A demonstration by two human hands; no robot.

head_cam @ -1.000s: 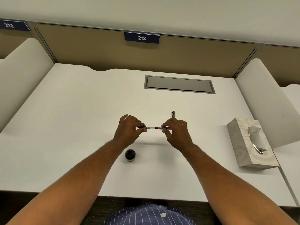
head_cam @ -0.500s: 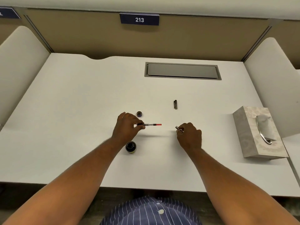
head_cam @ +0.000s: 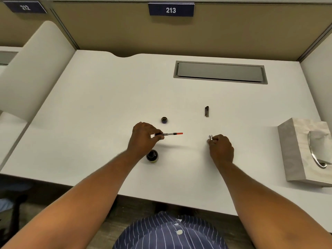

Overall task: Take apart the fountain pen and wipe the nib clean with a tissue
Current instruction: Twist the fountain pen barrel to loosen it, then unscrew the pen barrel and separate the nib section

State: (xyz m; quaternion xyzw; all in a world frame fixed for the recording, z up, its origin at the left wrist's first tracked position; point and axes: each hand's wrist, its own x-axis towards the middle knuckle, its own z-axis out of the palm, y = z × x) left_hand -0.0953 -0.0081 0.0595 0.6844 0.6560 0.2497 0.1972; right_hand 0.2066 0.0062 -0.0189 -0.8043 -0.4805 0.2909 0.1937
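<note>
Though fingers hide the nib, the right hand [head_cam: 220,147] half-covers the barrel [head_cam: 211,137].

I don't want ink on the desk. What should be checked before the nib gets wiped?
1. Barrel off the pen: ok, right hand holds the barrel.
2. Nib section held: ok, left hand grips the nib section.
3. Nib visible: cannot tell, the hand hides it.
4. Tissue ready: ok, tissue box to the right, not yet touched.
5. Ink bottle capped: not ok, lid lies apart.
</note>
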